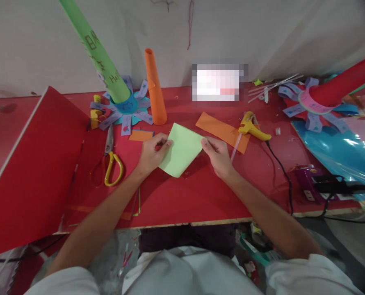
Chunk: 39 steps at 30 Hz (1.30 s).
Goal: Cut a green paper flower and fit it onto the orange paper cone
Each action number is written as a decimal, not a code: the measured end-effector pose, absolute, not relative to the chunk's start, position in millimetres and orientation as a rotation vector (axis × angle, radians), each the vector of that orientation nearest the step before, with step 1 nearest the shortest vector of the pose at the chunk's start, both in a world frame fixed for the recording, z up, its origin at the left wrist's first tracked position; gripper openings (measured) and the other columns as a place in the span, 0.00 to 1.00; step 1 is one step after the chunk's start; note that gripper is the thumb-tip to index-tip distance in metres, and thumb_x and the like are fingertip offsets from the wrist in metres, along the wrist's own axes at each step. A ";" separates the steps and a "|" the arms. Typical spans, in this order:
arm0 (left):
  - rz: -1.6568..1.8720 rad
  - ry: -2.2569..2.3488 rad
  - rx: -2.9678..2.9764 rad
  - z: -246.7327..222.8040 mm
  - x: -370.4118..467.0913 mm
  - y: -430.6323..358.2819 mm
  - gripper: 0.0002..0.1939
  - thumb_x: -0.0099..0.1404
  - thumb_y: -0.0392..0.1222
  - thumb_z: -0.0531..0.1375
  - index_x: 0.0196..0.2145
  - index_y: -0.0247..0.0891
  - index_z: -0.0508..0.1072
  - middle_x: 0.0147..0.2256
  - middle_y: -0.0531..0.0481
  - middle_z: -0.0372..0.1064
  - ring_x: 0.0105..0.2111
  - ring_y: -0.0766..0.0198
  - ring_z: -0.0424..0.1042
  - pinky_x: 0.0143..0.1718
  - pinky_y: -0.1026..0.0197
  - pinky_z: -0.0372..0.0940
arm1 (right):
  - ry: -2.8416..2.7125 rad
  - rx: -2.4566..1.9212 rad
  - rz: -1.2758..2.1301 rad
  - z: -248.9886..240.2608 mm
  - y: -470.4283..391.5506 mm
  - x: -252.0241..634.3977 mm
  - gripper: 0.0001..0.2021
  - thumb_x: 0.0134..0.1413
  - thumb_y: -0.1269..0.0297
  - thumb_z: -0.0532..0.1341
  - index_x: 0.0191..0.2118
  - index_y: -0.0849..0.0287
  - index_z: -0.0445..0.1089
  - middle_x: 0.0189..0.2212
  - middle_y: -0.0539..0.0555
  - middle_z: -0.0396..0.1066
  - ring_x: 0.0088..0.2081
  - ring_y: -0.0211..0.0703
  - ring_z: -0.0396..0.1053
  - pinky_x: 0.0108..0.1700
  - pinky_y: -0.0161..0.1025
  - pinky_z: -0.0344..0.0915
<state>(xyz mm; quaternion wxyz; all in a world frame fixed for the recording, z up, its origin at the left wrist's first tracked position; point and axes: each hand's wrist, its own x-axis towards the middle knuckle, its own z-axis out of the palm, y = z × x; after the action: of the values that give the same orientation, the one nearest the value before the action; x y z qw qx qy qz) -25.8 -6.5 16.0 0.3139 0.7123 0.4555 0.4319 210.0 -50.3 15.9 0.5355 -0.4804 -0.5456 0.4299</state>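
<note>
A light green sheet of paper [182, 150] is held up over the red table between both hands. My left hand [153, 152] pinches its left edge, thumb on top. At the upper right corner, my right hand [217, 155] grips the sheet between thumb and fingers. The lower edge of the sheet curls slightly. Just behind it lies an orange paper strip [215, 125]. Yellow-handled scissors [111, 164] rest to the left of my left hand. A yellow glue gun [252, 127] with a clear glue stick lies beyond my right hand, partly over the orange strip.
An orange paper cone [156, 92] and a green paper tube [102, 57] on a flower-like base stand at the back left. A red tube [348, 82] leans at the right above blue sheets [333, 151]. A purple box [311, 184] sits near the front right edge; a red board [35, 172] rises at left.
</note>
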 end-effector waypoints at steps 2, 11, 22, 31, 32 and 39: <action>1.146 1.196 1.881 15.0 -26.3 -6.0 0.24 0.70 0.62 0.62 0.28 0.40 0.69 0.25 0.54 0.64 0.26 0.67 0.62 0.31 0.62 0.64 | -1.311 -1.145 1.020 17.5 -50.6 210.0 0.34 0.65 0.34 0.62 0.24 0.54 0.47 0.25 0.47 0.42 0.28 0.38 0.42 0.30 0.41 0.45; 1.161 1.165 1.911 15.4 -27.1 -6.8 0.21 0.72 0.59 0.62 0.29 0.40 0.70 0.26 0.54 0.66 0.27 0.66 0.64 0.32 0.62 0.64 | -1.273 -1.175 1.039 14.4 -49.5 209.9 0.32 0.64 0.34 0.63 0.22 0.54 0.55 0.22 0.47 0.50 0.27 0.39 0.52 0.31 0.41 0.54; 1.160 1.215 1.904 13.6 -32.9 -0.8 0.15 0.70 0.53 0.62 0.31 0.40 0.72 0.26 0.54 0.65 0.28 0.66 0.65 0.34 0.62 0.65 | -1.332 -1.203 0.849 19.5 -45.6 223.8 0.15 0.62 0.44 0.69 0.41 0.50 0.74 0.40 0.53 0.77 0.38 0.45 0.75 0.46 0.45 0.74; 1.109 1.200 1.973 16.0 -34.5 0.9 0.17 0.70 0.54 0.62 0.30 0.40 0.71 0.26 0.54 0.67 0.27 0.66 0.64 0.33 0.63 0.65 | -1.384 -1.189 0.944 18.4 -37.8 229.6 0.22 0.55 0.41 0.73 0.32 0.52 0.67 0.29 0.49 0.71 0.30 0.42 0.70 0.36 0.43 0.68; 1.104 1.199 1.977 16.3 -34.7 0.8 0.17 0.70 0.55 0.62 0.30 0.40 0.71 0.26 0.53 0.67 0.27 0.66 0.64 0.33 0.62 0.65 | -1.390 -1.195 0.945 19.8 -37.9 230.3 0.23 0.55 0.40 0.73 0.32 0.52 0.67 0.28 0.48 0.71 0.29 0.42 0.70 0.36 0.43 0.68; 1.074 1.192 1.980 15.8 -33.8 -1.0 0.16 0.69 0.53 0.62 0.31 0.39 0.74 0.27 0.53 0.70 0.28 0.67 0.66 0.33 0.63 0.65 | -1.456 -1.226 0.816 25.2 -37.3 234.1 0.23 0.57 0.41 0.72 0.28 0.52 0.66 0.26 0.49 0.68 0.30 0.42 0.66 0.36 0.43 0.66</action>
<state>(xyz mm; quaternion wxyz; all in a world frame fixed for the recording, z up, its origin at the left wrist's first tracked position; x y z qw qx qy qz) -33.8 -1.0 15.8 0.2921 0.7431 0.4472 0.4030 234.1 -37.3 25.2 0.5103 -0.5091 -0.6047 0.3388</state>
